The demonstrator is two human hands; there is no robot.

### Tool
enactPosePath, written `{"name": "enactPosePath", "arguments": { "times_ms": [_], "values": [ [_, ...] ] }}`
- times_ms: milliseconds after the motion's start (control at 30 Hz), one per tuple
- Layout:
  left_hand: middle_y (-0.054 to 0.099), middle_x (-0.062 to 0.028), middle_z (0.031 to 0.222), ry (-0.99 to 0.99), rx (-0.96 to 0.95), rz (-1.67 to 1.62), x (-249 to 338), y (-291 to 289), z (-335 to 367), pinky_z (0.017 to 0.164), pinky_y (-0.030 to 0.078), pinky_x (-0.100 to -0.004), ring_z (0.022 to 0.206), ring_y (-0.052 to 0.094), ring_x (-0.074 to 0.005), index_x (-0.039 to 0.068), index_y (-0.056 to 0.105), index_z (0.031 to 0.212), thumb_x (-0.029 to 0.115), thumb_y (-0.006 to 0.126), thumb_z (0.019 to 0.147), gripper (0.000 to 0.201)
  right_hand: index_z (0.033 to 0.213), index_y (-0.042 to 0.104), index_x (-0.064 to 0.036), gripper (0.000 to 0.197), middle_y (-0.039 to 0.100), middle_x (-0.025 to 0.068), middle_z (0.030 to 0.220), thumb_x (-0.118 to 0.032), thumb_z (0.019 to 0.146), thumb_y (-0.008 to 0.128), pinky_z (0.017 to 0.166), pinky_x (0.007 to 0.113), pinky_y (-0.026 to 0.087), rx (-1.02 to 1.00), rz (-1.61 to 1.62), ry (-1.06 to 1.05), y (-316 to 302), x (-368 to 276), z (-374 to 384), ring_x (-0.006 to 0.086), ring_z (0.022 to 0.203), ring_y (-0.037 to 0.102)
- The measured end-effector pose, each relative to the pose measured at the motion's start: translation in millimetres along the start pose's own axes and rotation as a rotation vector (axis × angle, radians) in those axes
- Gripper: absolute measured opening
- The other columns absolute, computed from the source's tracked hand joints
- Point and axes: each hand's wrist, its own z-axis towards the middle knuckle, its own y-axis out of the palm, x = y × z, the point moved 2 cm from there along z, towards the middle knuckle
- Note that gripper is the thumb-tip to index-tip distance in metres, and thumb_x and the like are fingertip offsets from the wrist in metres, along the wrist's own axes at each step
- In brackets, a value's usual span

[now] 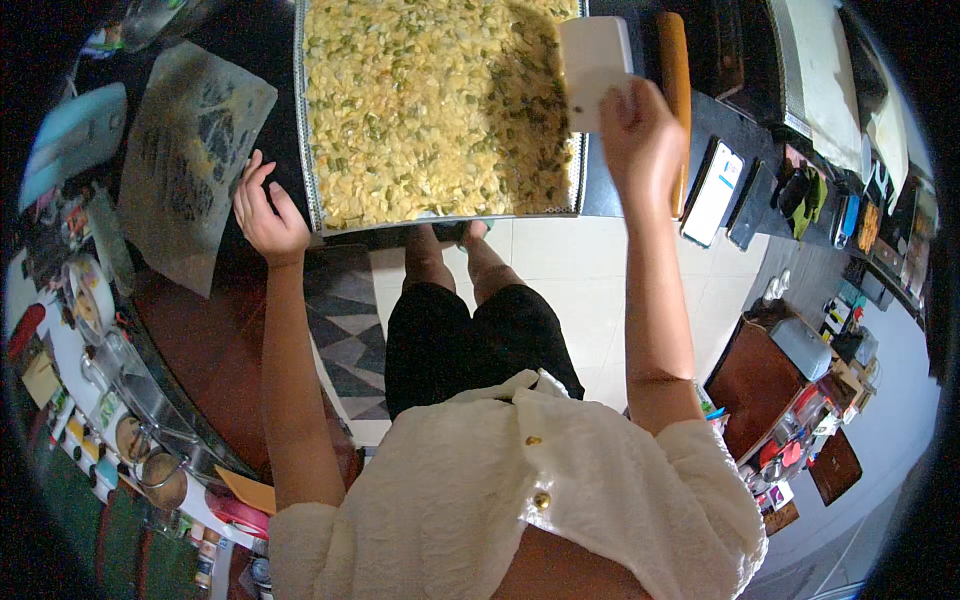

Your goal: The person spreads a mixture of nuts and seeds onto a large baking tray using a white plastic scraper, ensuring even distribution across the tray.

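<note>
A large metal tray at the far middle holds an even layer of pale flakes and green seeds, which look like sliced nuts and pumpkin seeds. In my right hand is a white flat scraper, gripped at its near right corner. The scraper lies over the tray's right edge, its left side by the seed layer. A shadow falls across the right part of the layer. My left hand rests beside the tray's near left corner, loosely bent, fingers apart, with nothing in it.
A greasy translucent sheet lies left of the tray. On the right are a wooden rolling pin, a phone with a lit white screen and a dark phone-like slab. Bottles and jars crowd the shelf at lower left.
</note>
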Motion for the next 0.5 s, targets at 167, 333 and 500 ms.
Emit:
{"name": "enactPosePath", "arguments": {
  "times_ms": [167, 333, 500],
  "values": [
    [0.058, -0.0172, 0.119, 0.026, 0.006, 0.011, 5.6, -1.9, 4.6, 0.096, 0.038, -0.0412, 0.107, 0.054, -0.0348, 0.000, 0.056, 0.103, 0.006, 0.044, 0.085, 0.023, 0.086, 0.062, -0.0066, 0.010, 0.061, 0.0203, 0.070, -0.015, 0.080, 0.061, 0.059, 0.044, 0.050, 0.025, 0.008, -0.034, 0.9, -10.0, 0.0, 0.0393, 0.068, 0.061],
    [0.057, -0.0181, 0.120, 0.016, -0.002, 0.016, 4.3, -1.4, 5.9, 0.096, 0.037, -0.0416, 0.108, 0.053, -0.0351, -0.001, 0.056, 0.104, 0.006, 0.044, 0.085, 0.023, 0.084, 0.060, -0.0062, 0.009, 0.061, 0.0192, 0.069, -0.014, 0.079, 0.061, 0.057, 0.044, 0.050, 0.060, 0.070, -0.111, 2.8, -23.5, 1.1, 0.0385, 0.065, 0.061],
    [0.058, -0.0168, 0.119, 0.010, -0.005, -0.004, 3.3, -1.0, 3.3, 0.096, 0.036, -0.0428, 0.108, 0.052, -0.0349, 0.000, 0.057, 0.103, 0.005, 0.046, 0.084, 0.023, 0.084, 0.058, -0.0056, 0.009, 0.062, 0.0195, 0.071, -0.014, 0.080, 0.060, 0.056, 0.045, 0.049, -0.032, -0.012, -0.107, 5.0, -26.8, -10.2, 0.0395, 0.065, 0.061]
  ]
}}
